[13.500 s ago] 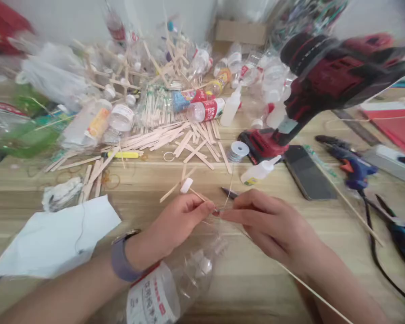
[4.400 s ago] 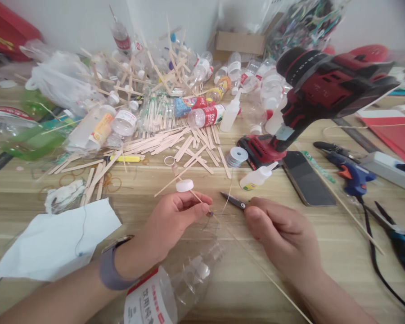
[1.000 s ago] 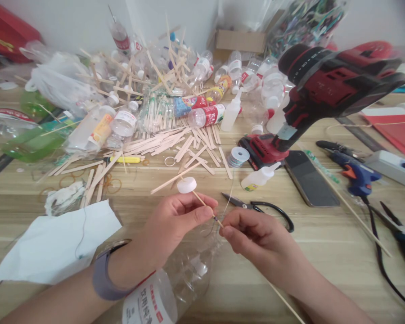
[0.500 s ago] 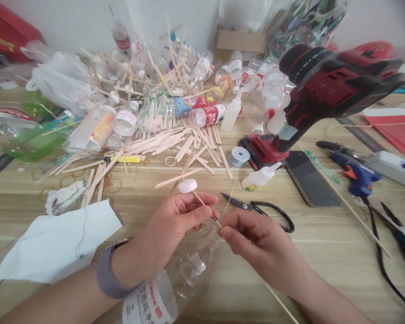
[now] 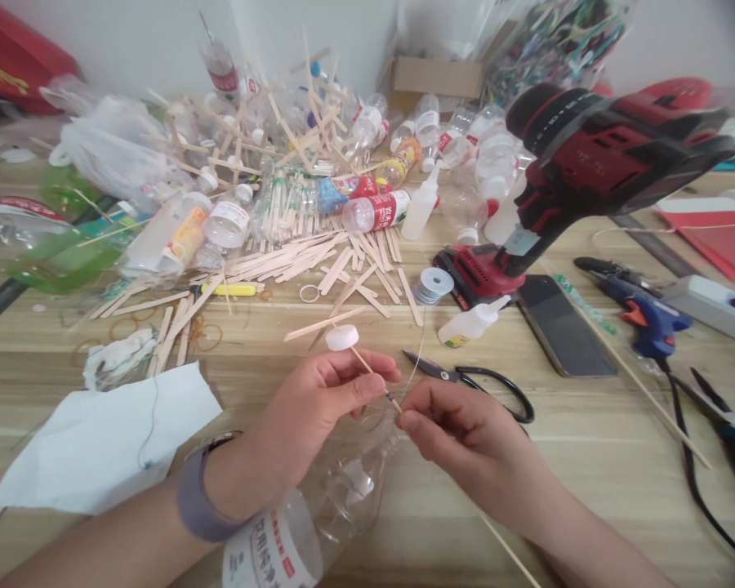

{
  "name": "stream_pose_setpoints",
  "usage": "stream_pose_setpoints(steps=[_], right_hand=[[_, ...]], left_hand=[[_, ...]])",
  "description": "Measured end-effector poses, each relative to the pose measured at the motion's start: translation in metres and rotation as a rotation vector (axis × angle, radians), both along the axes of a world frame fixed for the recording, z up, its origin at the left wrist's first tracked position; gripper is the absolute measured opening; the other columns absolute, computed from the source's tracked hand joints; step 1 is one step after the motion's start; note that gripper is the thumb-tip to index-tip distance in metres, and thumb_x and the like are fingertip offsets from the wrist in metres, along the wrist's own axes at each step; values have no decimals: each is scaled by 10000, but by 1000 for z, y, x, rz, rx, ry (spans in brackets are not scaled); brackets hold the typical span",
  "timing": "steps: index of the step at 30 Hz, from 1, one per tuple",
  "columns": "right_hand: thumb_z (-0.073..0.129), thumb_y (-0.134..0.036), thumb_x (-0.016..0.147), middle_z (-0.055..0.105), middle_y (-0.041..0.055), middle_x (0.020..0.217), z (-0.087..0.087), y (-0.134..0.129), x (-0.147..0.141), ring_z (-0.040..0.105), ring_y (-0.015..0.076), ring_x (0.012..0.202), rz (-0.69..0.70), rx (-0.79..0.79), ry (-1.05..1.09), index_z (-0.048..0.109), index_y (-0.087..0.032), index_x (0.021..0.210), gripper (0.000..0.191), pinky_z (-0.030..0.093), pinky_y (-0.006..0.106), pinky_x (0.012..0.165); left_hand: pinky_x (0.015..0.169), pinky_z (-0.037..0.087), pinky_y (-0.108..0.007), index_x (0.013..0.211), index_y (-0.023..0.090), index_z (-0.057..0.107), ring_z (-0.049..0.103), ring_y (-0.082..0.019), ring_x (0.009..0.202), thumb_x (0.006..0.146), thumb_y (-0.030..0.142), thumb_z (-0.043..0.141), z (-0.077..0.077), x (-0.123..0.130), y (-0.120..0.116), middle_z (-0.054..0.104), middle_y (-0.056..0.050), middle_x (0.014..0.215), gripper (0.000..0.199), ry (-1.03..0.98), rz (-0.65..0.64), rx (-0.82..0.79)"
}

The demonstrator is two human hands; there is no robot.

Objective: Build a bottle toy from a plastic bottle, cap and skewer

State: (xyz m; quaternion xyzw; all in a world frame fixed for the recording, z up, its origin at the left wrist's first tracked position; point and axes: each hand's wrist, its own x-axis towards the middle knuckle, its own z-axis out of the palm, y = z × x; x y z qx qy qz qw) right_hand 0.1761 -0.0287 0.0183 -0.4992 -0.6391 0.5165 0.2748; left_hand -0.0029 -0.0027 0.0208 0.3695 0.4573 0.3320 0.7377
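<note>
Between the thumb and fingers of my left hand [image 5: 327, 388] is a thin wooden stick [image 5: 365, 362], tilted down to the right. A white bottle cap [image 5: 341, 337] sits on its upper end, with a flat wooden piece [image 5: 322, 325] just behind it. My right hand [image 5: 456, 420] pinches the same stick farther down, beside a small dark winding on it. Thin wire [image 5: 417, 351] runs from a spool [image 5: 433, 286] toward my fingers. Below both hands lies a clear plastic bottle [image 5: 349, 490] with a white label, its neck partly hidden.
Black-handled scissors [image 5: 465, 380], a small glue bottle [image 5: 473, 323] and a phone [image 5: 567, 325] lie beyond my right hand. A red drill [image 5: 594, 155] stands behind them. Craft sticks [image 5: 294, 257] and plastic bottles crowd the back. White paper [image 5: 98, 441] lies left; a blue glue gun [image 5: 643, 314] lies right.
Almost nothing differs. The stick and cap have shifted very slightly to the right, and both hands keep their hold.
</note>
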Motion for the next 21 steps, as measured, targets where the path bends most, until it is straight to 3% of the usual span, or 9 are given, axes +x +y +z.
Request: stream_pose_setpoints(steps=[21], right_hand=[[512,-342,873,373,-58,547,1,0,-1,311,84,486,-6,-22,6,482,-201,646,269,252,216,420]], left_hand=[[626,360,-255,877,172,707,516,-99,627,725,294,725,3,1,0,698,-4,749,195,-32,5,-35]])
